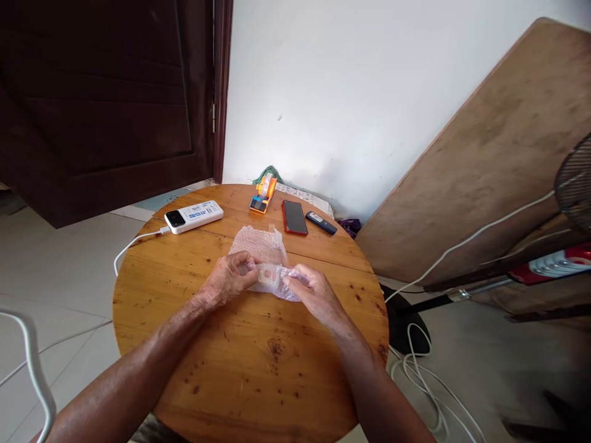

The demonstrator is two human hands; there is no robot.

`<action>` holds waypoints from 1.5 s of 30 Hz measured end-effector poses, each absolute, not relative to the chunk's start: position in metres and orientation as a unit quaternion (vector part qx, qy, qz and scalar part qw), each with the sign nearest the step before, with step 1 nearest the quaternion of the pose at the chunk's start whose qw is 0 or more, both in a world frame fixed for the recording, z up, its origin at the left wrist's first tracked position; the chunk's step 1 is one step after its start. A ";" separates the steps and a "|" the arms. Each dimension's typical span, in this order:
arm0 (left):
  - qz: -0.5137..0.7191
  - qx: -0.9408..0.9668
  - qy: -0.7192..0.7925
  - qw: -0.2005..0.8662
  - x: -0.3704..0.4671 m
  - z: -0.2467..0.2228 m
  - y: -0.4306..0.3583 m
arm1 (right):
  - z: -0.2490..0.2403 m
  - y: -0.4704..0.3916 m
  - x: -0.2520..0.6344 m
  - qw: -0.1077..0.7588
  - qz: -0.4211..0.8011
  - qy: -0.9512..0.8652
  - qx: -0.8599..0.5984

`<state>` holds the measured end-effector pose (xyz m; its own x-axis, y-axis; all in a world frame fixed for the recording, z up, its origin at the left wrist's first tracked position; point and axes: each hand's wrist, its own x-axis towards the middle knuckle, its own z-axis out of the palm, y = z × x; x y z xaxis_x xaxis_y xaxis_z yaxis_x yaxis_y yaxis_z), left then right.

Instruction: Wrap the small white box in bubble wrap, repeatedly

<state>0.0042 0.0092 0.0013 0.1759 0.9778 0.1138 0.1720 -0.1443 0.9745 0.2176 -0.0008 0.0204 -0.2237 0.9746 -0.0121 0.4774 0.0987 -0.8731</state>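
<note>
A sheet of bubble wrap (pixel 258 243) lies on the round wooden table (pixel 249 357), its near part folded around a small item (pixel 266 275) that shows only faintly through the plastic. My left hand (pixel 233 277) pinches the left end of the folded bubble wrap between thumb and fingers. At the right end, my right hand (pixel 311 289) grips the wrap with the thumb on top. The far part of the sheet spreads flat beyond both hands. What the wrapped item is, I cannot make out.
Toward the back stand a white power bank (pixel 196 216) with a cable, an orange tape dispenser (pixel 263 195), a red-edged phone (pixel 294 217) and a dark blue handheld device (pixel 321 223). A fan (pixel 575 184) and loose cables (pixel 422 375) are at the right. A dark door (pixel 106 92) is at the left.
</note>
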 end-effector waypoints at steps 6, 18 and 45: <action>0.427 0.616 0.467 0.469 0.001 0.005 0.004 | 0.027 -0.012 0.214 0.283 0.441 -0.662 -0.536; 0.353 0.652 0.503 0.444 -0.004 0.010 0.000 | 0.017 -0.023 0.225 0.210 0.259 -0.721 -0.608; 0.328 0.682 0.529 0.384 -0.005 0.009 0.001 | 0.008 -0.049 0.178 0.159 -0.121 -0.879 -0.432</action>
<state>-0.0047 0.0015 0.0089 0.2247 0.9736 0.0411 0.4703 -0.1453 0.8705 0.1784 -0.0485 0.0083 -0.5763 0.7212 0.3843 0.7984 0.5973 0.0763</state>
